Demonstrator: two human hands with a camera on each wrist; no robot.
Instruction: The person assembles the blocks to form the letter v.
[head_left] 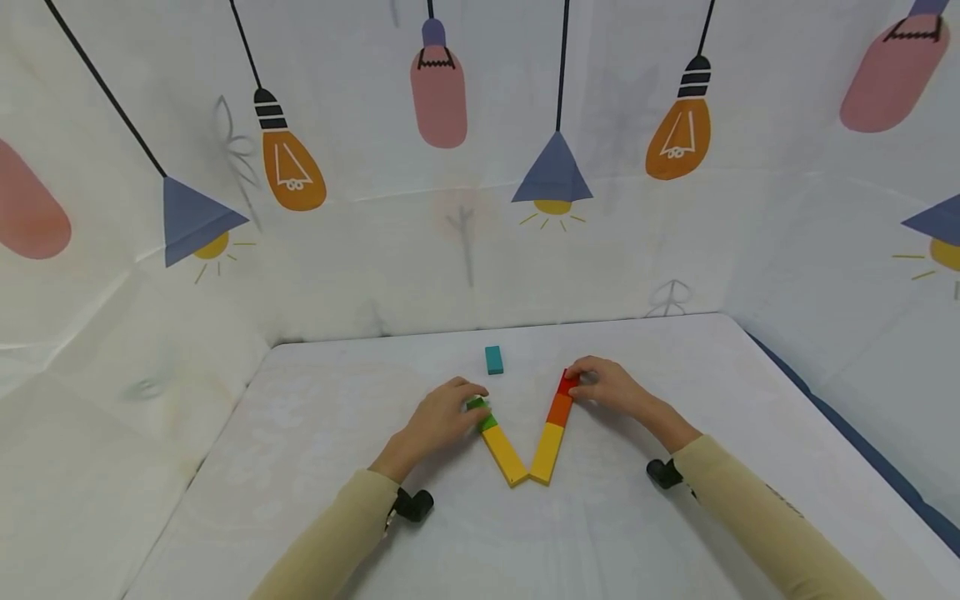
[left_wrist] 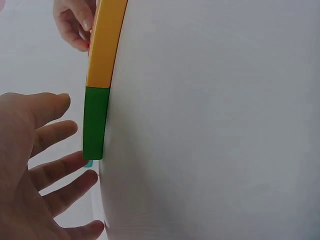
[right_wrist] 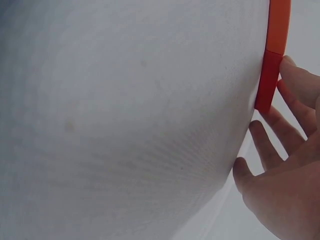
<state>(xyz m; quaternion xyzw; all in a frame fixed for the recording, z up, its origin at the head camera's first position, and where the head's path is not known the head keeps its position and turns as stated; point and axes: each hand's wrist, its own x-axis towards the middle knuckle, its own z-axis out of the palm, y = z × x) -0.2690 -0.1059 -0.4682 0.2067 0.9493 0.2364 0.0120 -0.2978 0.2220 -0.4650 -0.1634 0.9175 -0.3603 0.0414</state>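
Yellow and colored blocks lie on the white table in a V. In its left arm, a green block point(head_left: 482, 414) meets a yellow block point(head_left: 506, 456). The left hand point(head_left: 446, 414) hovers at the green block, fingers spread; the left wrist view shows a gap between thumb and block. The right arm joins another yellow block point(head_left: 547, 452), an orange block point(head_left: 559, 409) and a red block point(head_left: 566, 384). The right hand point(head_left: 611, 387) holds the red block at its outer end, thumb on the near side, index finger partly hidden behind it.
A teal block point(head_left: 494, 360) lies apart, beyond the V's opening. The white table point(head_left: 360, 375) backs onto a cloth point(head_left: 360, 275) printed with lamps and bulbs. Black wrist devices point(head_left: 414, 505) sit below both hands.
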